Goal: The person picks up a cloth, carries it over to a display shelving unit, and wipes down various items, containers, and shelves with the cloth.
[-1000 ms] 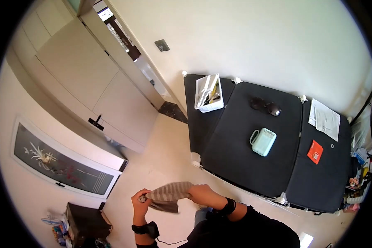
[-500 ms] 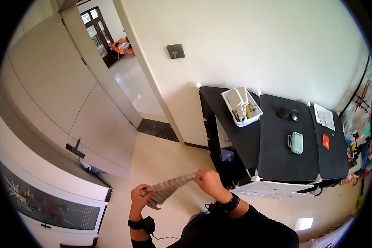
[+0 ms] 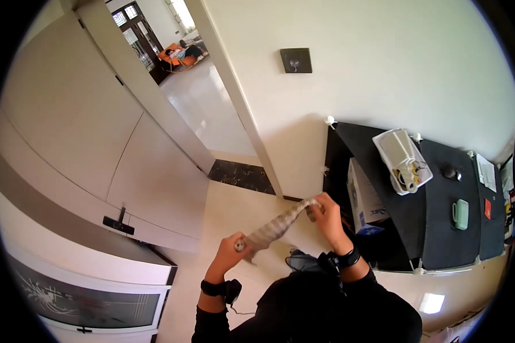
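Between the left hand (image 3: pixel 230 252) and the right hand (image 3: pixel 330 218), the cloth (image 3: pixel 272 230) is held aslant, one end being gripped by each.

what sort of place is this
Probably a room in a home: a panelled door with a lever handle, and, through the doorway, a person reclining on an orange chair in the next room.

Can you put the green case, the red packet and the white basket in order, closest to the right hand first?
In the head view, from the right hand:
1. white basket, leftmost of the three
2. green case, in the middle
3. red packet, farthest right
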{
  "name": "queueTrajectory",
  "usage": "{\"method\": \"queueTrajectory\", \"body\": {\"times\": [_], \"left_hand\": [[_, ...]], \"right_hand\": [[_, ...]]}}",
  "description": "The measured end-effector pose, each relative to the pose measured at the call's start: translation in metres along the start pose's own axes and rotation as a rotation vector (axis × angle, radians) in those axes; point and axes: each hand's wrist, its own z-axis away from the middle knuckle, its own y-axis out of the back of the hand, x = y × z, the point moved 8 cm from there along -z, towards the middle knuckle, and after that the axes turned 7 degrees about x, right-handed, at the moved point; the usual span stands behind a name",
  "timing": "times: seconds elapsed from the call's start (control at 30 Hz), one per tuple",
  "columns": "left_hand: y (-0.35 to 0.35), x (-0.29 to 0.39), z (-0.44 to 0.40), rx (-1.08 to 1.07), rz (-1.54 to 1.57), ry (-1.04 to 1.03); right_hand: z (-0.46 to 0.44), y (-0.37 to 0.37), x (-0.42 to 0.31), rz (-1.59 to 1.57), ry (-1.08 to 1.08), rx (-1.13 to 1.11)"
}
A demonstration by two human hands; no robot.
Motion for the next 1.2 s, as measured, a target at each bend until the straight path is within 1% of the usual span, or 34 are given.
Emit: {"method": "queueTrajectory", "body": {"times": [0.07, 0.1, 0.13, 0.2, 0.23, 0.27, 0.3, 0.33, 0.4, 0.43, 0.47, 0.5, 0.53, 0.57, 0.6, 0.63, 0.7, 0.73, 0.8, 0.83, 0.87, 0.93, 0.97, 1.0, 1.07, 1.1, 1.13, 1.2], "left_hand": [[0.022, -0.011, -0.033, 0.08, 0.191, -0.026], [0.028, -0.017, -0.05, 0.078, 0.315, 0.014], [0.037, -0.013, -0.067, 0.092, 0.378, 0.014], [0.05, -0.004, -0.103, 0.061, 0.461, -0.04], [0.056, -0.009, -0.121, 0.08, 0.466, -0.021], [0.061, -0.01, -0.135, 0.109, 0.463, -0.07], [0.067, -0.013, -0.144, 0.148, 0.46, -0.118], [0.071, -0.025, -0.151, 0.193, 0.466, -0.095], [0.076, -0.054, -0.167, 0.237, 0.571, -0.018], [0.083, -0.067, -0.171, 0.289, 0.572, 0.0], [0.089, -0.086, -0.175, 0.325, 0.68, 0.089], [0.096, -0.107, -0.179, 0.362, 0.789, 0.17], [0.105, -0.125, -0.18, 0.418, 0.785, 0.175], [0.112, -0.149, -0.178, 0.488, 0.852, 0.229], [0.122, -0.175, -0.175, 0.56, 0.92, 0.275], [0.131, -0.197, -0.174, 0.564, 0.909, 0.286], [0.151, -0.243, -0.171, 0.54, 0.876, 0.318], [0.171, -0.26, -0.165, 0.599, 0.869, 0.316], [0.214, -0.28, -0.165, 0.549, 0.633, 0.26], [0.239, -0.29, -0.163, 0.56, 0.534, 0.229], [0.264, -0.303, -0.161, 0.604, 0.531, 0.226], [0.303, -0.334, -0.155, 0.653, 0.53, 0.324], [0.318, -0.362, -0.149, 0.767, 0.669, 0.333], [0.344, -0.371, -0.146, 0.883, 0.692, 0.3], [0.389, -0.397, -0.133, 1.043, 0.504, 0.449], [0.41, -0.402, -0.129, 1.137, 0.46, 0.442], [0.425, -0.409, -0.122, 1.19, 0.329, 0.507], [0.457, -0.412, -0.113, 1.264, -0.252, 0.642]], "right_hand": [[-0.031, -0.017, 0.001, -0.204, -0.144, -0.01], [-0.045, -0.024, -0.008, -0.296, -0.174, -0.043], [-0.06, -0.032, -0.01, -0.287, -0.195, -0.048], [-0.093, -0.046, -0.024, -0.502, -0.113, 0.014], [-0.109, -0.051, -0.031, -0.47, -0.001, 0.042], [-0.124, -0.058, -0.04, -0.441, 0.11, 0.06], [-0.137, -0.069, -0.049, -0.458, 0.119, 0.076], [-0.149, -0.076, -0.052, -0.352, 0.201, 0.108], [-0.169, -0.102, -0.06, -0.328, 0.24, 0.096], [-0.177, -0.119, -0.058, -0.306, 0.231, 0.041], [-0.183, -0.137, -0.054, -0.286, 0.223, -0.013], [-0.186, -0.157, -0.047, -0.323, 0.164, -0.072], [-0.188, -0.176, -0.038, -0.291, 0.127, -0.104], [-0.191, -0.198, -0.03, -0.262, 0.096, -0.139], [-0.193, -0.223, -0.025, -0.296, 0.084, -0.173], [-0.197, -0.252, -0.023, -0.33, 0.092, -0.235], [-0.211, -0.305, -0.02, -0.211, 0.154, -0.309], [-0.217, -0.335, -0.021, -0.165, 0.197, -0.332], [-0.228, -0.398, -0.035, -0.185, 0.272, -0.399], [-0.236, -0.431, -0.045, -0.179, 0.321, -0.417], [-0.243, -0.466, -0.055, -0.192, 0.344, -0.451], [-0.25, -0.533, -0.069, -0.181, 0.339, -0.503], [-0.253, -0.566, -0.079, -0.239, 0.348, -0.514], [-0.259, -0.598, -0.087, -0.247, 0.359, -0.534], [-0.26, -0.653, -0.107, -0.127, 0.577, -0.581], [-0.261, -0.676, -0.114, -0.044, 0.637, -0.584], [-0.267, -0.691, -0.116, -0.056, 0.642, -0.598], [-0.277, -0.731, -0.111, 0.343, 0.858, -0.555]]}}
